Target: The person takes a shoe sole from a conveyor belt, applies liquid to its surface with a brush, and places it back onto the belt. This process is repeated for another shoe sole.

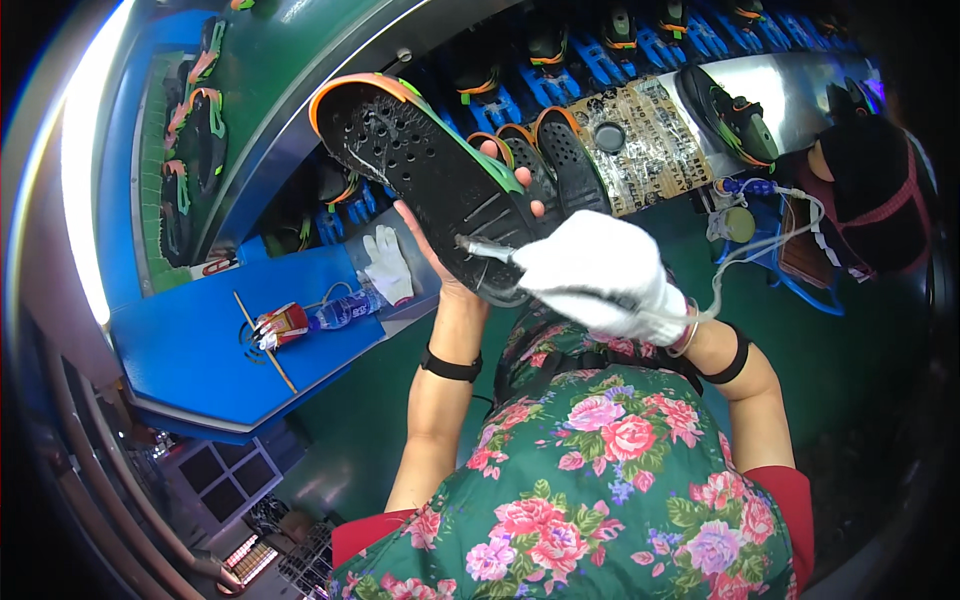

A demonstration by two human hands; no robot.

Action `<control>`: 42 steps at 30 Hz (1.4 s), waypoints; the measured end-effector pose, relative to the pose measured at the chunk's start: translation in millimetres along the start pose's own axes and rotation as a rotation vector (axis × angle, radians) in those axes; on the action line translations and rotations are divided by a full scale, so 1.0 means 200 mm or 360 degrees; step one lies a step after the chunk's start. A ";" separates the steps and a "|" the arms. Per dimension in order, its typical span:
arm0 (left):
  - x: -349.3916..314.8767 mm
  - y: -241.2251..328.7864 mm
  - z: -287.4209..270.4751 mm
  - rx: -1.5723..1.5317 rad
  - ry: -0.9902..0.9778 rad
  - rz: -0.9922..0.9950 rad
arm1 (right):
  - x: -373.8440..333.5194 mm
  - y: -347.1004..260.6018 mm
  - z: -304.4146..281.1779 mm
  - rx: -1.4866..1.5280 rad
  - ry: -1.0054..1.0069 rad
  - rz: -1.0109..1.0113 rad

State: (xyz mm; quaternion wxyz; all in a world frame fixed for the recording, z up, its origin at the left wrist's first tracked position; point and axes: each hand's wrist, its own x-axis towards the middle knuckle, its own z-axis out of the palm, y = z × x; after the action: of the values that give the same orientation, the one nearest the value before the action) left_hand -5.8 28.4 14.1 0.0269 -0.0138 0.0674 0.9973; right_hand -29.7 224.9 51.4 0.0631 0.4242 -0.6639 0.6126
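Well, a black shoe (440, 180) is held up near the middle

From far off, I have the bare left hand (440, 268) wrapped around the shoe from behind. The thumb side shows at the shoe's lower left edge, and three fingertips (537, 208) peek over its right edge, so that grip is closed on it. The shoe leans, with its round, holey end toward the upper left of the frame and its other end near the centre. Its rim is orange and green.

My right hand (600, 275) wears a white glove and is curled tight around a thin tool (490, 249) with a silver neck and a dark tip (it looks a bit like a small brush). That tip is over the shoe's black face; I cannot tell if it touches.

At the left of the frame, a blue table (180, 355) has a plastic bottle (345, 308) and a red packet (285, 325) on it. Another white glove (387, 265) lies near the bottle. At the top, blue racks (600, 62) stand in a row. Below them is a brown board (655, 135) under shiny plastic. A co-worker (868, 195) in dark clothes is at the right.
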 end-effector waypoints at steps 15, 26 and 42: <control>-0.02 0.08 -0.06 0.0181 -0.0175 -0.0326 | -0.04 -0.05 0.01 0.0431 -0.0433 0.0108; 0.00 0.22 -0.07 0.0323 0.0103 -0.0870 | -0.13 -0.04 0.02 0.0162 -0.0608 -0.0068; 0.02 0.21 -0.07 0.0550 0.0272 -0.0721 | -0.03 -0.07 0.00 0.0641 -0.0344 0.0186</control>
State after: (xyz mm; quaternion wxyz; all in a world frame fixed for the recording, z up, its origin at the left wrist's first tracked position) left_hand -11.9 -14.9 5.7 0.2450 -0.1075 0.2335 0.9348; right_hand -17.1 229.2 57.4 -0.1299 0.4522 -0.5547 0.6862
